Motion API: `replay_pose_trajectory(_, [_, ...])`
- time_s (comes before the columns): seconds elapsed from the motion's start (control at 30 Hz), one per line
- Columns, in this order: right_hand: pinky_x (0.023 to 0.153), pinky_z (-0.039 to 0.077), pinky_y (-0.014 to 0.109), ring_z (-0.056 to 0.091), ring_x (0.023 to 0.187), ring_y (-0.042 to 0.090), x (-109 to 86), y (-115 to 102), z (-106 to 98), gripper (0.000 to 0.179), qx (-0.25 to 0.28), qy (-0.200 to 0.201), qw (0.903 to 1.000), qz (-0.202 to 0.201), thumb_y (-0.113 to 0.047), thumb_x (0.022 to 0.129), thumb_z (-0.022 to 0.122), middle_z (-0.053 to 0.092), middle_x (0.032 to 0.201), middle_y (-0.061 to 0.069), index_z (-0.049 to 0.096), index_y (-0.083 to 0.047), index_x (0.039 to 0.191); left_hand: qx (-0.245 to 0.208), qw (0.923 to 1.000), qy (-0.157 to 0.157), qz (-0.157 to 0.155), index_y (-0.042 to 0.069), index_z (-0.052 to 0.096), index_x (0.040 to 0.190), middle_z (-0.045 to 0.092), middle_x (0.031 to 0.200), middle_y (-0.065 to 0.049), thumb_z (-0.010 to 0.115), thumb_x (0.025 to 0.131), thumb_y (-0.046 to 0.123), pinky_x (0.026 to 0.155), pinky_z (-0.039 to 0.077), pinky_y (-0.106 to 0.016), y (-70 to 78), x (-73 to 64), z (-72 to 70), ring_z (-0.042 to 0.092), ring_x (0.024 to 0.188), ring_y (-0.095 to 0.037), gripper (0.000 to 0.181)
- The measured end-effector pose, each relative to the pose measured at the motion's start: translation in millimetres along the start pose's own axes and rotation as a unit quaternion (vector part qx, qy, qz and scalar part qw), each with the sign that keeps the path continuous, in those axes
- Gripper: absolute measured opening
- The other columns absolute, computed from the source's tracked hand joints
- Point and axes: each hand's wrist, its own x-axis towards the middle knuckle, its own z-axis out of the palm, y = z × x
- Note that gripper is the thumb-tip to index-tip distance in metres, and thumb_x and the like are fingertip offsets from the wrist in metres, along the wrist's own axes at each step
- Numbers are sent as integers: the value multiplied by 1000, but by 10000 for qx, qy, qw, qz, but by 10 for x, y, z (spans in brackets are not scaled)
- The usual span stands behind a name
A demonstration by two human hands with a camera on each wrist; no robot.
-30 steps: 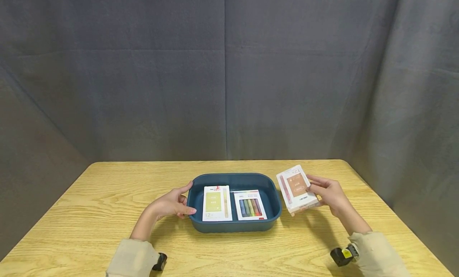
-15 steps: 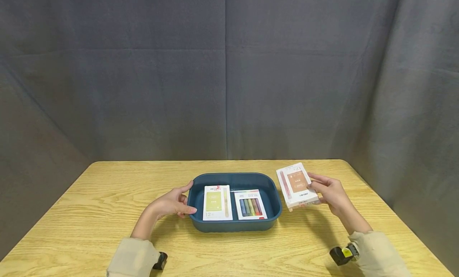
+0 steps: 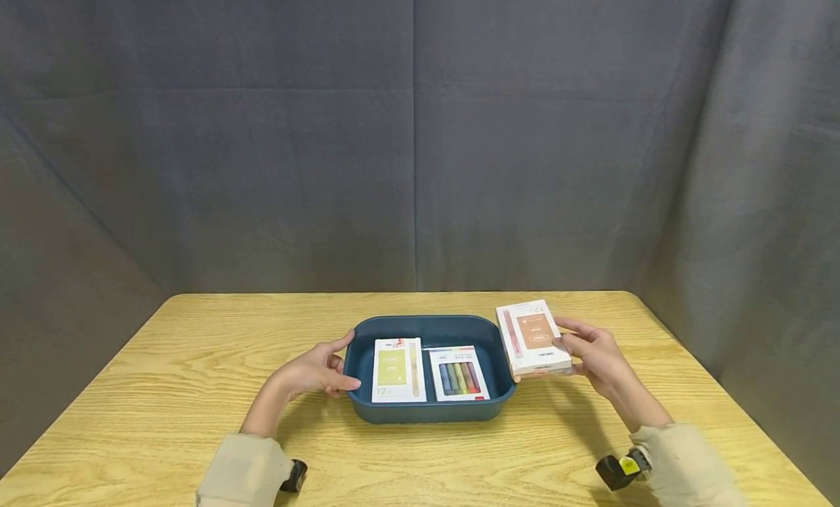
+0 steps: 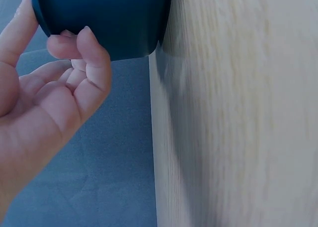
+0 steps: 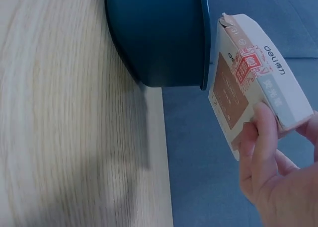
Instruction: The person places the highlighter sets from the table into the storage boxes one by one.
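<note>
A dark blue bin [image 3: 433,413] with a centre divider stands on the table. My left hand [image 3: 318,370] grips its left rim, thumb over the edge and fingers bent against the outer wall [image 4: 104,18]. My right hand [image 3: 600,360] holds a white highlighter box [image 3: 533,337] with an orange-brown panel by its right side. This box is raised and tilted, overlapping the bin's right rim in the head view. In the right wrist view, fingers and thumb pinch the box [image 5: 258,63] beside the bin. A white box with a yellow-green panel [image 3: 399,370] lies in the left compartment.
The right compartment holds a white box with a window showing several coloured sticks [image 3: 459,374]. Under everything is a light wood table [image 3: 164,405]. A grey curtain [image 3: 420,142] hangs behind it and along both sides.
My right hand has carried the highlighter box a little left, up to the bin's right rim, and the box has turned straighter. The left hand and bin have stayed put.
</note>
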Motion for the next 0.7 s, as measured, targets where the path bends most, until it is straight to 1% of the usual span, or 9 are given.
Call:
replay_pose_trajectory(0.17, [57, 51, 30, 59, 69, 12, 1, 6, 47, 56, 111, -203, 9997, -65, 1, 84, 51, 55, 86, 4, 26, 15, 132, 2, 10000, 16, -4, -2, 1, 141, 40, 61, -4, 68, 77, 5, 55, 38, -31, 1, -5, -2, 36, 48, -16, 93])
replay_pose_trajectory(0.53, [60, 51, 33, 60, 72, 14, -19, 1, 140, 56, -113, -530, 9985, -73, 0, 85, 50, 56, 91, 8, 24, 15, 133, 5, 10000, 41, -24, -1, 1, 142, 41, 60, -4, 68, 78, 4, 55, 39, -30, -9, 6, 2, 36, 48, -15, 93])
replay_pose_trajectory(0.7, [61, 51, 35, 60, 73, 15, -23, -11, 185, 56, -66, -625, 9980, -116, 1, 86, 50, 57, 92, 9, 24, 16, 133, 12, 10000, 43, -18, -2, 1, 141, 41, 61, -4, 69, 77, 4, 56, 41, -31, -7, 4, 2, 37, 48, -14, 93])
